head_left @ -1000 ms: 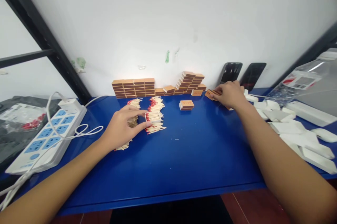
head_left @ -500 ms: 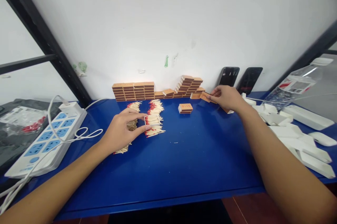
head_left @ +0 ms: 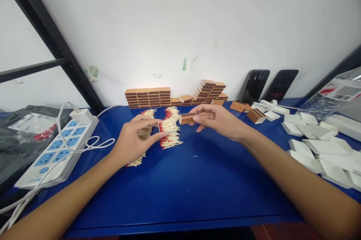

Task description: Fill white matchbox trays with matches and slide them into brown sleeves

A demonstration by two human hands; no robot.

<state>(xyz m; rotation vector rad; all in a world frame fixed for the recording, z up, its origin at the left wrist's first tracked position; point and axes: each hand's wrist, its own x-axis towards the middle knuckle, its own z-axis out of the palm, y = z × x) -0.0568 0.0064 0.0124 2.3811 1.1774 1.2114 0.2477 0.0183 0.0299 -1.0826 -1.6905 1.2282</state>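
My left hand (head_left: pixel 132 140) pinches a small white tray filled with red-tipped matches (head_left: pixel 167 126) just above a spread of loose matches (head_left: pixel 170 135) on the blue table (head_left: pixel 203 180). My right hand (head_left: pixel 217 120) holds an orange-brown matchbox sleeve (head_left: pixel 188 118) by its end, a short way right of the filled tray. The sleeve's open end faces the tray. A second row of loose matches (head_left: pixel 143 135) lies under my left hand.
Stacked matchboxes (head_left: pixel 149 97) line the wall, with a leaning pile (head_left: pixel 210 89) to their right. Loose sleeves (head_left: pixel 255 114) and white trays (head_left: pixel 316 146) lie at the right. Two dark phones (head_left: pixel 254 84) lean on the wall. A white power strip (head_left: pixel 59 146) with cables sits left.
My right hand has left the pile at the far right and come left with a matchbox sleeve, up to the tray in my left hand. My left hand has barely moved.
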